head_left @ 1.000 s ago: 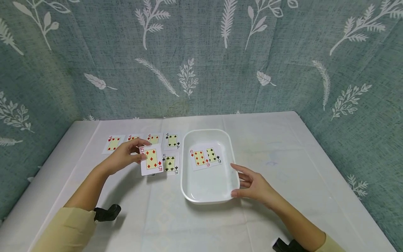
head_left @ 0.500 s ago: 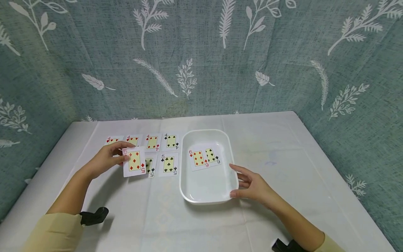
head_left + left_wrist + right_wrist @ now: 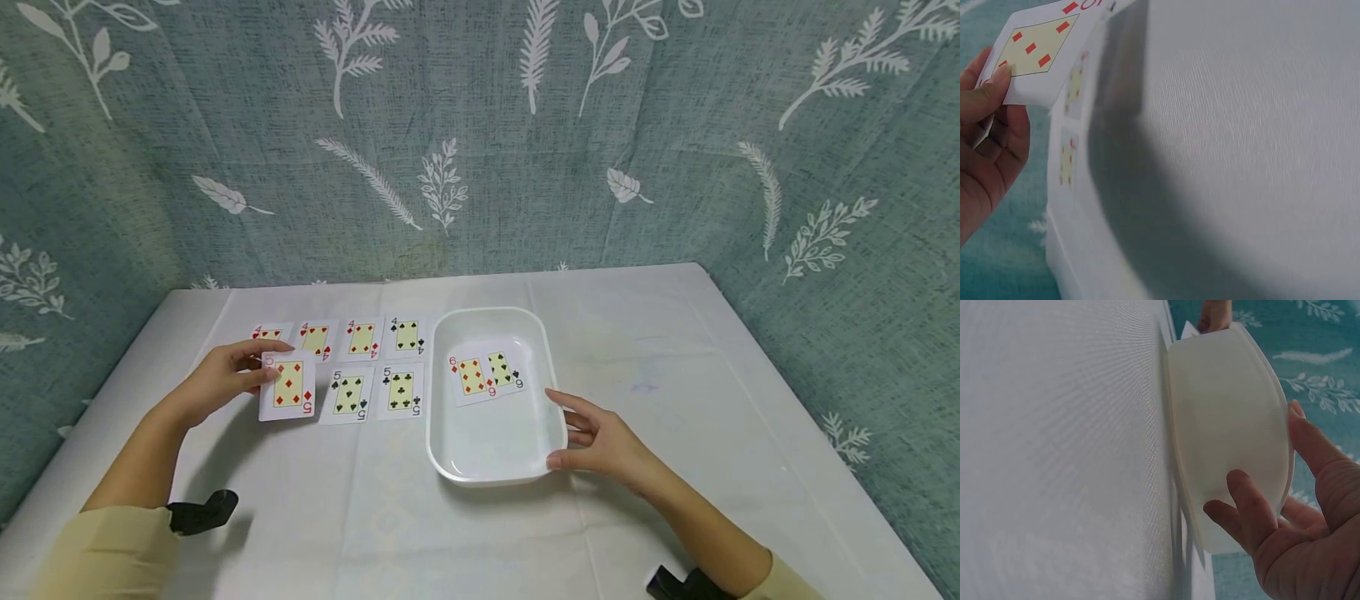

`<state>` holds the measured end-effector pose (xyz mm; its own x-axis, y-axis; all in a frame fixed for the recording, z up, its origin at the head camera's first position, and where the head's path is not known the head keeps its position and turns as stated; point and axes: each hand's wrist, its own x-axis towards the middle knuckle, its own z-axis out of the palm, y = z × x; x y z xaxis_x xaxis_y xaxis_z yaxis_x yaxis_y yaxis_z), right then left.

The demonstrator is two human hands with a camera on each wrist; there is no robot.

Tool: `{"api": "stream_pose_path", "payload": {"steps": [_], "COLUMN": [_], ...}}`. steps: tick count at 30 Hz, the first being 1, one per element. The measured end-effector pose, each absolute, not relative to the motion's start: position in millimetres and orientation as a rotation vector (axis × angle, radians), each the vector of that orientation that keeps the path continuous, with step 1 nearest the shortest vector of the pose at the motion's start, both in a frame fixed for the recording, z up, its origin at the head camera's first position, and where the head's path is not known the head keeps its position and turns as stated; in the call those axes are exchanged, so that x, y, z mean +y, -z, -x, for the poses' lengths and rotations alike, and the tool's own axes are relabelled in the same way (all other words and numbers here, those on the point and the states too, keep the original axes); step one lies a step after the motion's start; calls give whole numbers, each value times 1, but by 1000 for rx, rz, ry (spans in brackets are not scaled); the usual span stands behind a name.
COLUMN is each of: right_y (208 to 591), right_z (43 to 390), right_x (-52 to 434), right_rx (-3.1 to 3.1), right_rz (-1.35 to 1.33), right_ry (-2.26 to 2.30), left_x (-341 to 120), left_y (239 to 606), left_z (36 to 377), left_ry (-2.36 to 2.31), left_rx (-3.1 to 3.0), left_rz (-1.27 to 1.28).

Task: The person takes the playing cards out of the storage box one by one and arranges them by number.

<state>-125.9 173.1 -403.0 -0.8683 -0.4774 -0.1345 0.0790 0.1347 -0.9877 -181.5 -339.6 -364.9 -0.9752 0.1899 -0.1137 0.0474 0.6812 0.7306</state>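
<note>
My left hand (image 3: 217, 379) pinches a five of diamonds playing card (image 3: 288, 385) by its left edge, thumb on the face. In the left wrist view the same card (image 3: 1035, 47) is tilted above the table. It hangs left of a five of spades (image 3: 347, 396) and a five of clubs (image 3: 401, 392), both lying face up. My right hand (image 3: 600, 446) holds the right side of a white tray (image 3: 495, 454), thumb and a finger at the rim. The right wrist view shows other fingers (image 3: 1250, 506) against the outer wall. A six of diamonds (image 3: 472, 379) overlaps a black six (image 3: 502, 368) in the tray.
Behind the fives lies a row of fours: two red ones, a four of diamonds (image 3: 362, 340) and a black four (image 3: 407, 336). The leftmost four (image 3: 268, 332) is partly hidden by my left hand. A leaf-patterned cloth (image 3: 480, 167) rises behind the white table (image 3: 637, 333).
My left hand has carried the five of diamonds leftward, off the other fives, so the five of spades is uncovered. The right hand and the tray have stayed in place.
</note>
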Motion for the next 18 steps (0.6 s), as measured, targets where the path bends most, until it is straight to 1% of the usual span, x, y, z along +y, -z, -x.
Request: {"api": "stream_pose_path", "payload": {"steps": [18], "right_y": [404], "right_z": [127], "right_x": [174], "right_rx": [2006], "right_rz": [396], "right_ry": [1776], "left_x": [-345], "left_y": [384], "left_z": [195], "left_ry": [-996], "left_rx": [2713], "left_rz": [-27]}}
